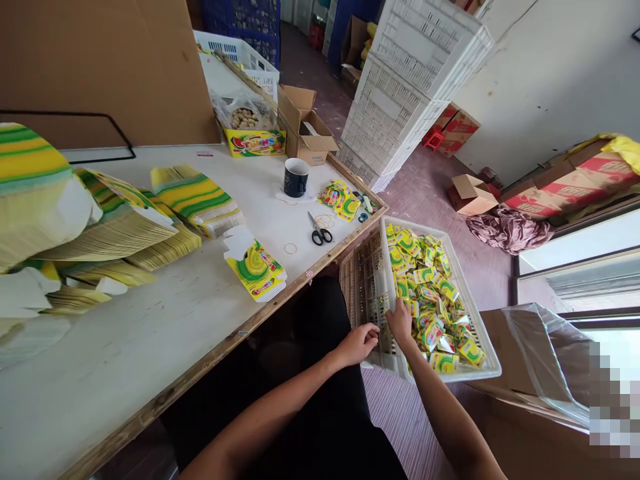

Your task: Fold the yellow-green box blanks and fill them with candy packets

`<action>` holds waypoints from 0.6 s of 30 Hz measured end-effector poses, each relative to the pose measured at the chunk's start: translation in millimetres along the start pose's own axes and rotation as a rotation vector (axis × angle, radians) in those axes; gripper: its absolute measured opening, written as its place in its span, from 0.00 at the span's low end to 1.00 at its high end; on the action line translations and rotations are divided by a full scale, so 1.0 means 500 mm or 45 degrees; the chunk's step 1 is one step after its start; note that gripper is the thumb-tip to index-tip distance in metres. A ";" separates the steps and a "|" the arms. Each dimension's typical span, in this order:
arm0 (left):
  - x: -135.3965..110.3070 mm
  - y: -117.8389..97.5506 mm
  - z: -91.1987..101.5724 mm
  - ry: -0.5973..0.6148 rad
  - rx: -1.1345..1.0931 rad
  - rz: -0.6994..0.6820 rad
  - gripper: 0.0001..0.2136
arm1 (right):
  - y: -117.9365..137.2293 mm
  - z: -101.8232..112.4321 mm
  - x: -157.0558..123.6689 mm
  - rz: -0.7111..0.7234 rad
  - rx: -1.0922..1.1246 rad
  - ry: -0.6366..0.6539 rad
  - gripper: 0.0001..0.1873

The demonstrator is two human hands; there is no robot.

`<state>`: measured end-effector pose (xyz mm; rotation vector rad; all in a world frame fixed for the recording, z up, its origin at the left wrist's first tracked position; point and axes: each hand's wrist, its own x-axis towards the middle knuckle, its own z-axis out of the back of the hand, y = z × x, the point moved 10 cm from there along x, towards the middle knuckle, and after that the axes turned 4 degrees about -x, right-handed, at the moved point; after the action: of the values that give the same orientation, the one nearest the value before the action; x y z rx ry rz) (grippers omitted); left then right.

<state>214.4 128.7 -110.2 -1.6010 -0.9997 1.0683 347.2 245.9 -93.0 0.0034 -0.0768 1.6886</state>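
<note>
My right hand [401, 323] is closed over the near left rim of a white plastic crate [463, 267], some of its fingers hidden. Many small yellow and green boxes [425, 275] lie jumbled inside the crate. Just left of it, my left hand [359, 344] hangs over my lap with its fingers curled in and nothing visible in them. It is close to the crate's side; whether it touches cannot be made out. On the table [175, 353], a partly folded yellow-green carton [256, 267] lies near the edge.
Stacks of flat printed cartons [110, 233] cover the table's left. Black-handled scissors [321, 231], rubber bands, a dark mug [296, 177] and an open cardboard box [307, 130] are farther back. Tall white crates [395, 100] stand behind; a plastic-covered carton [530, 353] is at right.
</note>
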 end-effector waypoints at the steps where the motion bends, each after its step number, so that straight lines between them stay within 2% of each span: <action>1: 0.001 -0.001 0.003 -0.008 -0.009 0.002 0.15 | -0.007 -0.003 -0.021 0.030 0.023 -0.002 0.10; 8: 0.041 0.033 0.014 -0.138 -0.106 0.147 0.26 | -0.077 0.001 -0.187 0.212 0.157 -0.008 0.12; 14: 0.091 0.050 0.036 -0.368 -0.230 0.236 0.42 | -0.136 0.024 -0.283 0.264 0.218 0.001 0.14; 16: 0.110 0.043 0.057 -0.476 -0.246 0.230 0.45 | -0.186 0.044 -0.302 0.183 0.232 -0.062 0.21; 18: 0.131 0.030 0.089 -0.590 -0.244 0.206 0.47 | -0.282 0.072 -0.317 -0.105 0.211 -0.190 0.31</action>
<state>193.2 198.0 -145.3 -1.6431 -1.3252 1.5396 504.4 103.3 -57.5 0.2539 -0.0478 1.6064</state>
